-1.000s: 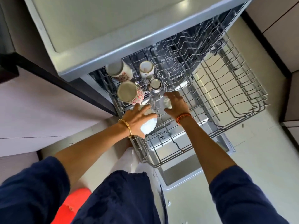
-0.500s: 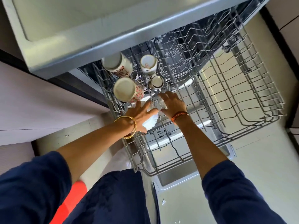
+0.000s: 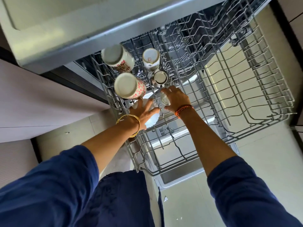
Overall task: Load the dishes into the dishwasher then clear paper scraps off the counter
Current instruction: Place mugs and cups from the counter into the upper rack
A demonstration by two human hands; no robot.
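Person seen from own head height, 2 bare forearms reaching away from camera. Both dark navy blue fabric sleeves pushed up near elbows, loose and softly creased. Left wrist: 2 thin gold metal bangles, round, plain, shiny. Right wrist: orange braided thread band, knotted, narrow. Dark navy blue garment front hangs between arms, faint tone-on-tone embroidery. Left hand and right hand ringless on visible fingers.
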